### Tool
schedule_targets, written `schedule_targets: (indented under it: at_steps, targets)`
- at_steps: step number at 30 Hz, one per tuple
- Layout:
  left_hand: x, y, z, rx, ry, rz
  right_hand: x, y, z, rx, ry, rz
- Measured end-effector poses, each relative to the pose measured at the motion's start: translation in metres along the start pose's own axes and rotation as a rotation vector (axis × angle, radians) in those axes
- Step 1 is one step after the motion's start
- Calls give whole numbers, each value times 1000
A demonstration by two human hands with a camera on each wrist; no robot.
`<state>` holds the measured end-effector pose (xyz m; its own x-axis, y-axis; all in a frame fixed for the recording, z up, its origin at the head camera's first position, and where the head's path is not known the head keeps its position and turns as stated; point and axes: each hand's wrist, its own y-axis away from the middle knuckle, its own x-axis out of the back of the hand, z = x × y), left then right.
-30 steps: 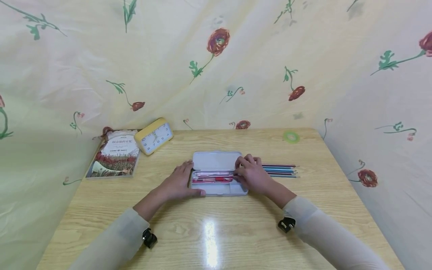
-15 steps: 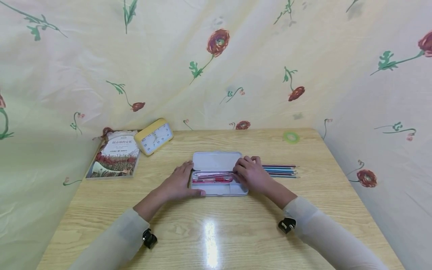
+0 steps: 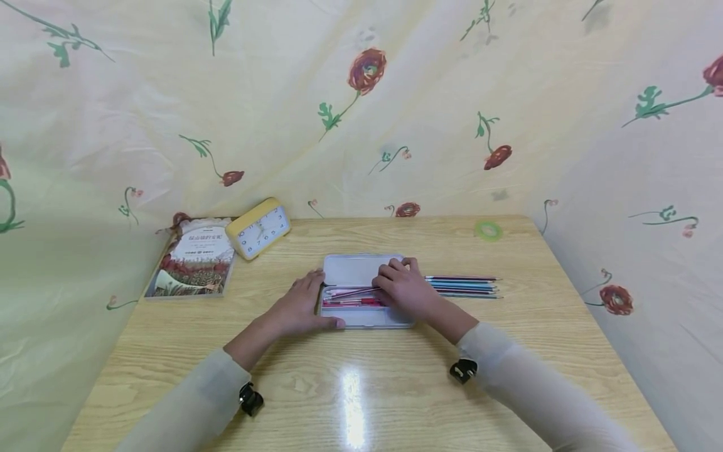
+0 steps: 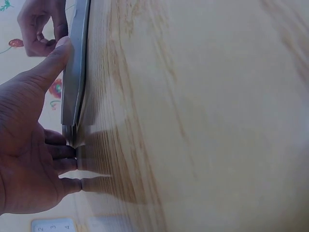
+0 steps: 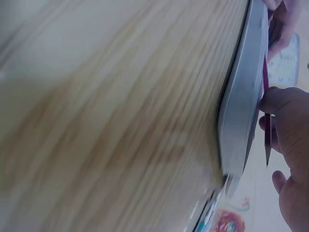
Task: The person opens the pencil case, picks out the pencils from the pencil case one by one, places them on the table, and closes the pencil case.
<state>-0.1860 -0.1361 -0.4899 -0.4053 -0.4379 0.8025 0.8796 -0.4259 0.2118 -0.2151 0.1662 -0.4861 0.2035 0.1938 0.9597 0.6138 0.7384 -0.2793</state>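
A pale pencil case [image 3: 358, 319] lies on the table, its lid [image 3: 353, 270] folded back. My left hand [image 3: 302, 304] rests at its left end. In the left wrist view the thumb lies against the front wall of the case [image 4: 76, 72], and the outstretched fingers touch the tabletop by its end. My right hand [image 3: 405, 292] pinches a dark red pencil [image 5: 268, 137] over the back compartment; its sharpened tip points right and its other end slants down left. Red pens [image 3: 341, 304] lie in that compartment. The right fingers cover the case's right part.
Several blue and dark red pencils [image 3: 463, 286] lie side by side right of the case. Further back are a yellow clock [image 3: 258, 229], a book [image 3: 192, 260] at the left and a green tape roll [image 3: 488, 230] at the right. A floral cloth [image 3: 271, 113] hangs behind the wooden table [image 3: 271, 389].
My right hand has lifted the dark red pencil to a slant and moved left with it over the case. The left hand has stayed at the case's left end.
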Motion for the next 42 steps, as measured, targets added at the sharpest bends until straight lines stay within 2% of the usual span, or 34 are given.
schedule_targets:
  at_steps: [10, 16, 21, 30, 38, 42]
  targets:
    - [0, -1, -1, -11, 0, 7, -4, -27, -25, 41, 41, -32]
    - [-2, -2, -2, -4, 7, 7, -7, -30, -29, 32, 71, -56]
    - [-2, -2, -2, -3, 5, 9, -6, -28, -27, 13, 81, -43]
    - [-1, -2, -2, -10, -6, 11, 3, -17, -18, -28, 90, 13]
    - [-1, -1, -2, -14, -2, 11, 7, 10, 1, -66, 45, 142]
    - [-1, 0, -1, -6, 3, 11, 9, 26, 13, -87, 39, 175]
